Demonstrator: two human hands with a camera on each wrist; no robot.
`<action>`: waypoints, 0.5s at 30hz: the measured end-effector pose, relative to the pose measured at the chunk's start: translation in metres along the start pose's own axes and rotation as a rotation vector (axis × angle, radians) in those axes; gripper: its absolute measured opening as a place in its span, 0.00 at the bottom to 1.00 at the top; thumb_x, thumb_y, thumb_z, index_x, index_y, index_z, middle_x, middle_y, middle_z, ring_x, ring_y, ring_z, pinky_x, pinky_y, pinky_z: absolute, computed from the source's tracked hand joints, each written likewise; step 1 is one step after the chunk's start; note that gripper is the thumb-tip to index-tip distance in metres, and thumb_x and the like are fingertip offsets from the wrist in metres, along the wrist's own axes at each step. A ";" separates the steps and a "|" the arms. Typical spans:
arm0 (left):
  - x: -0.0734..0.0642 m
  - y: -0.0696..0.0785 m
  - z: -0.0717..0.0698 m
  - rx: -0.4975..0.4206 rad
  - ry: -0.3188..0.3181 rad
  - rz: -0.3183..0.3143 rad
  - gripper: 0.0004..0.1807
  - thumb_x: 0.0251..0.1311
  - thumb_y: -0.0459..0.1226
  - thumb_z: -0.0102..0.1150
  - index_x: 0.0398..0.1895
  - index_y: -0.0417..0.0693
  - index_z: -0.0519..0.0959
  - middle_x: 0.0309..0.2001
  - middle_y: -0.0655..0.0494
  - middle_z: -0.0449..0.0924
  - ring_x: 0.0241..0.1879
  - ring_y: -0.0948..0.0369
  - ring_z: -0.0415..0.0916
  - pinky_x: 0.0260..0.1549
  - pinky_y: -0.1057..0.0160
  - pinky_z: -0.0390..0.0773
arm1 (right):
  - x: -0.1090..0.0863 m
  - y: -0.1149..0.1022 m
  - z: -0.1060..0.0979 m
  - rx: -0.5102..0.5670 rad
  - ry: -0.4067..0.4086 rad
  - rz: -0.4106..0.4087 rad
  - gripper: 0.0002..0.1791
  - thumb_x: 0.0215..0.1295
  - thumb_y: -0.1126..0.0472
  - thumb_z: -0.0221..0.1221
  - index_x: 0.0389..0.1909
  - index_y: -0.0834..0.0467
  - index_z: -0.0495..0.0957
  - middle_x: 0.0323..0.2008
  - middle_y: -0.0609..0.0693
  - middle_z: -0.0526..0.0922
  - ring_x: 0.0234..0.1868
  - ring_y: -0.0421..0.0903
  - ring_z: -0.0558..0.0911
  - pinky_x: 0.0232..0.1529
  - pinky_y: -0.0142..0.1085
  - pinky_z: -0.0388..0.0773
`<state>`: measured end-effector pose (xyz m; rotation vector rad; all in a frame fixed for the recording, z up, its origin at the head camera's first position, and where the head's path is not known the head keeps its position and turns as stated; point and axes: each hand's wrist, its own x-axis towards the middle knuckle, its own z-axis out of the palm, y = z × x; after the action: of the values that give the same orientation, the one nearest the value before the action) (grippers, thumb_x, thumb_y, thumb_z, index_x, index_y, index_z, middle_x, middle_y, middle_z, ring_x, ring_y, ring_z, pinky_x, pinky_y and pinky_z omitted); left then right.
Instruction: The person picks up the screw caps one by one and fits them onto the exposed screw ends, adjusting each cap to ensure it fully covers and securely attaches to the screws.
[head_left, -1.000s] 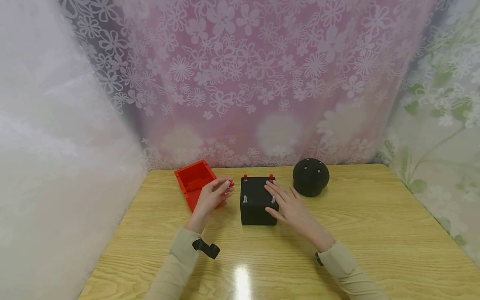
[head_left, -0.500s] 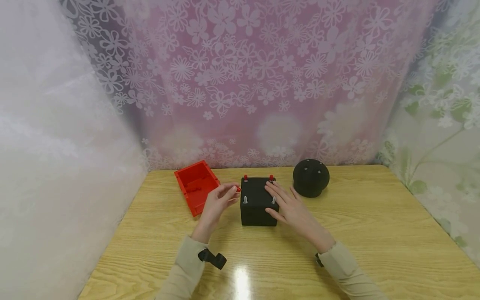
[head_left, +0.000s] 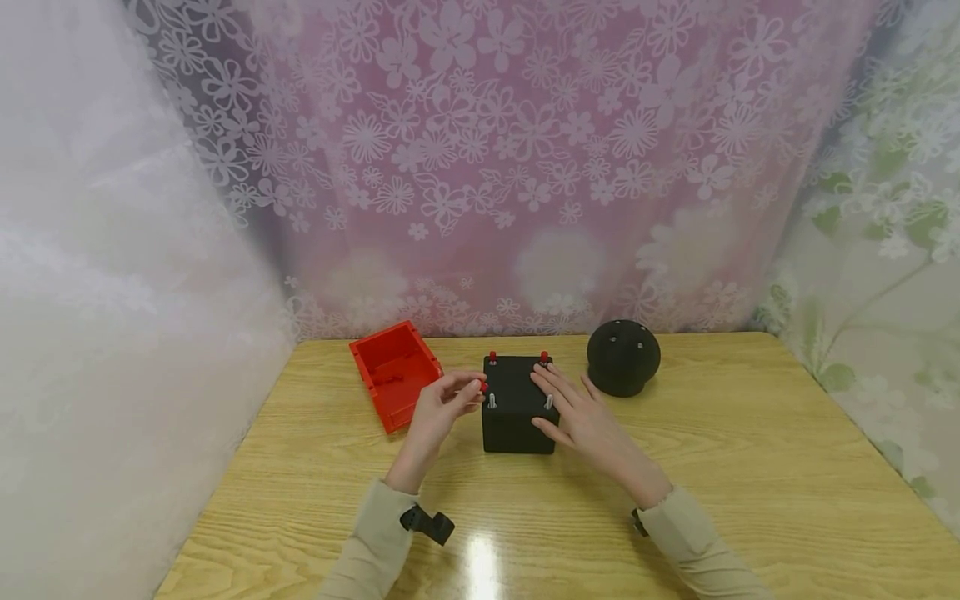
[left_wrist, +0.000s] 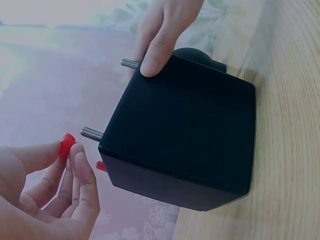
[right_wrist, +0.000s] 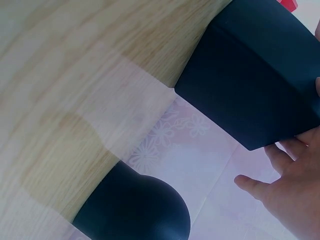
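My left hand [head_left: 435,417] pinches a small red nut [left_wrist: 66,144] between thumb and forefinger, at the left side of a black block [head_left: 517,433]. In the left wrist view, the nut is just short of the tip of the near left threaded bolt [left_wrist: 91,134]. On the block's top, a bare near right bolt [head_left: 549,402] also stands up. The two far bolts carry red nuts [head_left: 492,356]. My right hand [head_left: 588,421] rests on the block's right side, fingers stretched over the top and thumb at the near edge.
A red open box [head_left: 390,392] sits tilted to the left behind my left hand, with small red pieces inside. Behind the right hand stands a black rounded piece [head_left: 622,358] with metal bolt ends on top. A flowered curtain [head_left: 525,208] hangs along the table's [head_left: 712,433] back edge.
My left hand has moved right from beside the red box to the block's left edge, carrying the red nut. The right hand has stayed on the block.
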<state>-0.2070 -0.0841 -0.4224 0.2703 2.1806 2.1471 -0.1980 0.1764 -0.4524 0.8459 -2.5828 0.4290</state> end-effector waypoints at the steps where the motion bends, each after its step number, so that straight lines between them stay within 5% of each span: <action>1: 0.000 0.000 0.000 0.016 0.001 0.010 0.17 0.71 0.40 0.61 0.56 0.39 0.82 0.50 0.45 0.84 0.46 0.53 0.84 0.52 0.55 0.83 | 0.000 0.000 0.000 -0.004 0.004 -0.003 0.41 0.69 0.46 0.62 0.77 0.58 0.60 0.76 0.54 0.62 0.77 0.54 0.62 0.71 0.66 0.57; 15: -0.005 0.001 0.004 0.230 0.018 0.150 0.12 0.67 0.41 0.66 0.50 0.49 0.87 0.47 0.51 0.87 0.42 0.53 0.84 0.45 0.53 0.86 | 0.001 0.000 -0.001 -0.021 0.003 -0.009 0.41 0.68 0.47 0.63 0.77 0.58 0.61 0.76 0.55 0.63 0.77 0.54 0.62 0.70 0.66 0.58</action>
<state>-0.2015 -0.0804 -0.4217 0.4427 2.4943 1.9717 -0.1986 0.1761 -0.4513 0.8487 -2.5748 0.3998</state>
